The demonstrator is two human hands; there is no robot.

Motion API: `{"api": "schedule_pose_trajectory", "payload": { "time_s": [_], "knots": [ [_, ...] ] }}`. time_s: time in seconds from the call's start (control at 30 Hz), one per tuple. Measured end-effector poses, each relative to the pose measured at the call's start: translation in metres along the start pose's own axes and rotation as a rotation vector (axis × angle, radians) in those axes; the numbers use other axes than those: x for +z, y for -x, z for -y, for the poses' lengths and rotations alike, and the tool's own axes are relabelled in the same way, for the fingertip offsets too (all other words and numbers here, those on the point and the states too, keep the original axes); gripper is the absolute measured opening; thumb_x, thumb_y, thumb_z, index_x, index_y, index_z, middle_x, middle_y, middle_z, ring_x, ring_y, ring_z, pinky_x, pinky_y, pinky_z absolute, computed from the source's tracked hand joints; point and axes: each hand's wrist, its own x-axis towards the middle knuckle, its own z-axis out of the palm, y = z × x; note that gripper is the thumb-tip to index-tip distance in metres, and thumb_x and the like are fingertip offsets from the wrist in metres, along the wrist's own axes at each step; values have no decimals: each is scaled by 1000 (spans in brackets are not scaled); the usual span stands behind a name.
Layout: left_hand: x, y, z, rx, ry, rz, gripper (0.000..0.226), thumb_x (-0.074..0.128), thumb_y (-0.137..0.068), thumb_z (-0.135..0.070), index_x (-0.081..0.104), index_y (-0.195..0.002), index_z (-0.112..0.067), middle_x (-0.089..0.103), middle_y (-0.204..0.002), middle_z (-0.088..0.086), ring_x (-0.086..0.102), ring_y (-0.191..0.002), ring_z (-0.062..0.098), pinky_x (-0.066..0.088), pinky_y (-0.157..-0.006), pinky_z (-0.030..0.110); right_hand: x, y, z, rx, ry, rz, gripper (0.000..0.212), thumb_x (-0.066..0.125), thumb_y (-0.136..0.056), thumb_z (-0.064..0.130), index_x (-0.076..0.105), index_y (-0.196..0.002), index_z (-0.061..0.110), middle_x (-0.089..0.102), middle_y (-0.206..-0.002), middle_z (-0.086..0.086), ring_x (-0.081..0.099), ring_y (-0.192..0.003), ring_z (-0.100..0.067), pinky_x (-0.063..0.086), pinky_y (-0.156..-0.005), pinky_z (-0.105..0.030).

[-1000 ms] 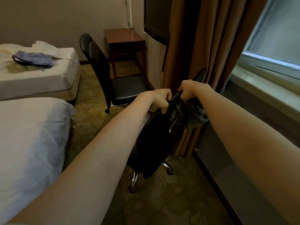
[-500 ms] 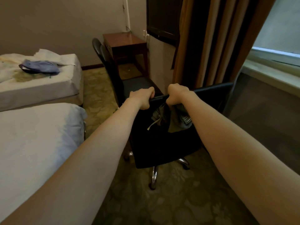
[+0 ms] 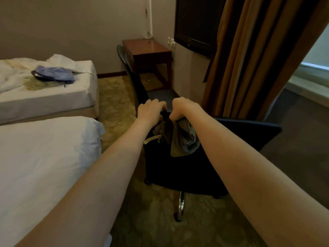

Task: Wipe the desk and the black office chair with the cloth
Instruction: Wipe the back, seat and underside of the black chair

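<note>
Now, frame centre: left grip (image 3: 151, 109) curls over black office chair (image 3: 192, 170) backrest, right grip (image 3: 183, 107) pinches crumpled grey cloth (image 3: 181, 139); chair step, next likely wiping strokes.

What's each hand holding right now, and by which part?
The left hand grips the black office chair by its backrest's top edge. The right hand grips the cloth by its bunched upper end at that same edge; the rest hangs.
</note>
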Motion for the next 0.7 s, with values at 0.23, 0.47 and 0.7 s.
{"api": "schedule_pose_trajectory", "payload": {
  "time_s": [0.23, 0.47, 0.7],
  "knots": [
    [5, -26, 54, -8, 17, -33, 30, 58, -90, -10, 55, -115, -25, 53, -116, 4, 52, -107, 26, 42, -75, 38, -17, -41, 41, 19, -22, 130, 30, 70, -78, 18, 41, -70, 15, 41, -80, -7, 47, -70, -21, 45, -63, -32],
    [12, -65, 109, -59, 80, -65, 28, 56, -88, -8, 58, -106, -30, 57, -114, 4, 47, -111, 30, 36, -91, 42, -20, -93, 85, 99, -81, -59, 25, 60, -84, 24, 41, -71, 13, 46, -75, -3, 46, -59, -15, 35, -46, -24],
    [17, -116, 179, -151, 600, 212, 56, 51, -92, -8, 35, -141, -29, 37, -136, 2, 47, -119, 26, 45, -97, 42, -22, -149, 125, 224, -226, -205, 25, 64, -85, 27, 49, -92, 8, 51, -82, -5, 50, -65, -17, 39, -46, -24]
  ]
}}
